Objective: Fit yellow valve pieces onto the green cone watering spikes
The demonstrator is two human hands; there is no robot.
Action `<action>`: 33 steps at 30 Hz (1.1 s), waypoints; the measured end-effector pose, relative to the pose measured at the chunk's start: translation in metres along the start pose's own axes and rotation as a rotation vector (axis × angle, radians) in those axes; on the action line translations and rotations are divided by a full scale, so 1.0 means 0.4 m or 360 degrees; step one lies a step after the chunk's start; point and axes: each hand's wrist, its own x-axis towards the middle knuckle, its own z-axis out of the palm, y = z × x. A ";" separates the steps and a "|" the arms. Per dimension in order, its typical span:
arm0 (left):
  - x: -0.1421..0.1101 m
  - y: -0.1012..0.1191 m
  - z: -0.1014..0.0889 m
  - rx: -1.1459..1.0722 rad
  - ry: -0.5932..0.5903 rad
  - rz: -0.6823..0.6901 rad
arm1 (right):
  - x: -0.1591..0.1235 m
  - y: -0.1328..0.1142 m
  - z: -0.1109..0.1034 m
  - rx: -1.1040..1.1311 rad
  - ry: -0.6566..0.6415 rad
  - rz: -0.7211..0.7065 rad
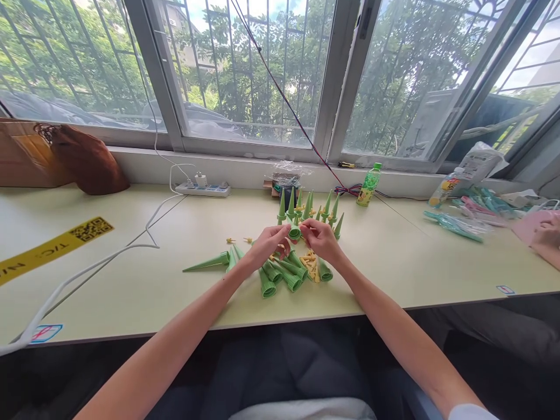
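Observation:
My left hand [271, 240] is closed on a green plastic plant-watering spike [294, 233], its round hollow end turned towards me. Just right of that rim, my right hand [320, 238] is pinched; whatever sits between its fingertips is hidden. Below both hands lies a pile of loose green spikes [292, 281] with their open ends facing me. Small yellow plastic valves [311, 265] are heaped among them on the right. Behind my hands several green spikes [335, 205] stand point up, some with yellow valves fitted.
Two yellow valves [231, 240] lie left of the pile on the table [144, 291]. Towards the window are a power strip [210, 189], a small dark box [286, 192] and a green drink bottle [370, 185]. At right, plastic packets [455, 226] lie near another person's hand [546, 236].

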 end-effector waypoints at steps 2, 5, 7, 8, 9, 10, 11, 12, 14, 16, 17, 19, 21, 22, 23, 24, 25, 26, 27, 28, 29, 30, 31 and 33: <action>-0.002 0.001 -0.001 0.0079 -0.0026 -0.0008 | -0.001 -0.002 -0.002 -0.0032 0.0005 0.0009; -0.004 0.001 -0.001 0.0260 -0.0036 0.0032 | -0.001 0.000 -0.006 -0.0074 0.0010 0.0009; -0.005 -0.002 -0.001 0.0374 -0.0035 0.0099 | -0.001 0.003 -0.009 -0.0101 0.0011 0.0005; -0.004 -0.004 -0.001 0.0421 -0.0027 0.0136 | -0.001 0.005 -0.010 -0.0119 0.0009 0.0001; -0.004 -0.006 0.000 0.0464 -0.0011 0.0174 | 0.000 0.006 -0.011 -0.0138 0.0006 -0.0003; -0.003 -0.010 0.000 0.0506 0.0011 0.0220 | 0.000 0.007 -0.012 -0.0158 0.0001 -0.0006; -0.002 -0.014 0.000 0.0550 0.0041 0.0275 | 0.001 0.007 -0.012 -0.0178 -0.0002 -0.0008; 0.000 -0.018 -0.001 0.0600 0.0073 0.0335 | 0.001 0.007 -0.012 -0.0195 -0.0007 -0.0010; 0.004 -0.028 -0.003 0.0709 0.0135 0.0467 | 0.002 0.005 -0.012 -0.0222 -0.0012 -0.0009; 0.008 -0.036 -0.005 0.0809 0.0193 0.0583 | 0.003 0.004 -0.011 -0.0239 -0.0011 -0.0002; 0.009 -0.039 -0.005 0.0854 0.0217 0.0623 | 0.003 0.004 -0.011 -0.0243 -0.0008 0.0002; 0.011 -0.040 -0.005 0.0928 0.0259 0.0662 | 0.004 0.004 -0.009 -0.0240 -0.0001 0.0003; 0.011 -0.036 -0.004 0.0976 0.0286 0.0656 | 0.004 0.005 -0.007 -0.0227 0.0015 0.0003; 0.011 -0.033 -0.002 0.0991 0.0293 0.0642 | 0.004 0.005 -0.006 -0.0220 0.0024 0.0007; 0.010 -0.030 0.000 0.0997 0.0301 0.0622 | 0.003 0.005 -0.005 -0.0213 0.0035 0.0014; 0.010 -0.027 0.002 0.0989 0.0313 0.0598 | 0.003 0.005 -0.005 -0.0202 0.0048 0.0024; 0.009 -0.024 0.004 0.0964 0.0329 0.0562 | 0.002 0.005 -0.004 -0.0186 0.0061 0.0034; 0.009 -0.022 0.005 0.0916 0.0344 0.0513 | 0.002 0.004 -0.004 -0.0164 0.0076 0.0042; 0.009 -0.021 0.007 0.0848 0.0352 0.0452 | 0.002 0.003 -0.005 -0.0137 0.0092 0.0047; 0.009 -0.019 0.008 0.0767 0.0352 0.0385 | 0.001 0.003 -0.005 -0.0110 0.0110 0.0047; 0.009 -0.018 0.009 0.0685 0.0342 0.0318 | 0.001 0.002 -0.006 -0.0088 0.0125 0.0043; 0.009 -0.016 0.009 0.0611 0.0320 0.0252 | 0.001 0.001 -0.006 -0.0075 0.0133 0.0037; 0.009 -0.014 0.009 0.0547 0.0292 0.0190 | 0.000 0.001 -0.007 -0.0072 0.0132 0.0030; 0.007 -0.009 0.010 0.0432 0.0225 0.0071 | 0.000 -0.001 -0.006 -0.0088 0.0112 0.0009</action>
